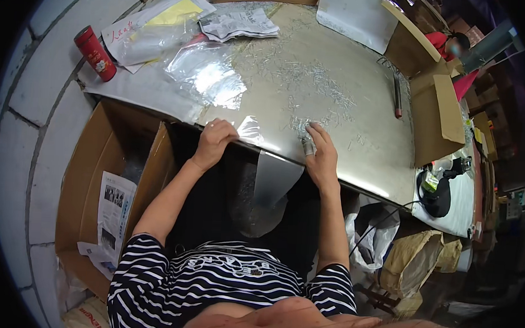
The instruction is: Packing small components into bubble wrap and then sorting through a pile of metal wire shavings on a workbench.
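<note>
At the front edge of the metal-topped table, my left hand has its fingers curled together beside a small piece of clear plastic film. Whatever those fingers may hold is hidden. My right hand rests over the same edge farther right, fingers stretched forward and thumb apart. A greyish covering wraps its thumb. Just past its fingertips lies a small heap of thin, shiny metal pieces; many more are scattered across the tabletop. Between my hands a translucent grey sheet hangs from the edge.
A red flask, clear plastic bags and folded newspapers occupy the left side. A dark rod lies near cardboard on the right. An open carton stands lower left, sacks lower right. Another person is at the far right.
</note>
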{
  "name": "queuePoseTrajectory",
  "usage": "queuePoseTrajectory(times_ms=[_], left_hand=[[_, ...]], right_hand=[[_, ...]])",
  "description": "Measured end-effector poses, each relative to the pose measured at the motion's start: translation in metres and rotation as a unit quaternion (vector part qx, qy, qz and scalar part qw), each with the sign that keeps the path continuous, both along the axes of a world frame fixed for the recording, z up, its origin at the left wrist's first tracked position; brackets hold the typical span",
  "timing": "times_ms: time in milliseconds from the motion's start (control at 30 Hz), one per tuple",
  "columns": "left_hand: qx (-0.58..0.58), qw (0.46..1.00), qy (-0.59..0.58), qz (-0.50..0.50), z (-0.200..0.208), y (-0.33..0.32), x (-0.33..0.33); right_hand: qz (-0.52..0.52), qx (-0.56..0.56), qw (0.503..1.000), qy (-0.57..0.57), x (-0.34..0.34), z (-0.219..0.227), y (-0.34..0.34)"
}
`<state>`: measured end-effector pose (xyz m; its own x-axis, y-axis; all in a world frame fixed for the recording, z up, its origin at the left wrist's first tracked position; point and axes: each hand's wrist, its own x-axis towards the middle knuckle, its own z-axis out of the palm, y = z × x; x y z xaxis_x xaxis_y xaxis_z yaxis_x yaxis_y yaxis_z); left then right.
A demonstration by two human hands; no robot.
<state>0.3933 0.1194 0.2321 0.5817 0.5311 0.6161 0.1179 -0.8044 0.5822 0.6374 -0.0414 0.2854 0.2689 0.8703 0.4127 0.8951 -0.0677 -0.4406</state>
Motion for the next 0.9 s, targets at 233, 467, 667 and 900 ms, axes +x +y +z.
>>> queuePoseTrajectory(times_ms=[233, 467, 667, 900], left_hand=[[-0.293, 0.935, 0.078, -0.186, 0.048, -0.062, 0.011], [-0.509, 0.831, -0.056, -0.218, 0.026, -0.102, 0.011], [-0.594, 0.785, -0.156, -0.078, -0.007, -0.131, 0.014], [-0.379, 0.894, 0.141, -0.196, 0.001, -0.126, 0.01]], right_hand=[[0.089, -0.078, 0.919, 0.377, -0.076, 0.022, -0.026], [0.03, -0.006, 0.883, 0.468, -0.092, -0.03, -0.059], [0.029, 0.077, 0.874, 0.479, -0.115, -0.056, -0.087], [0.082, -0.038, 0.82, 0.565, -0.091, -0.059, -0.088]])
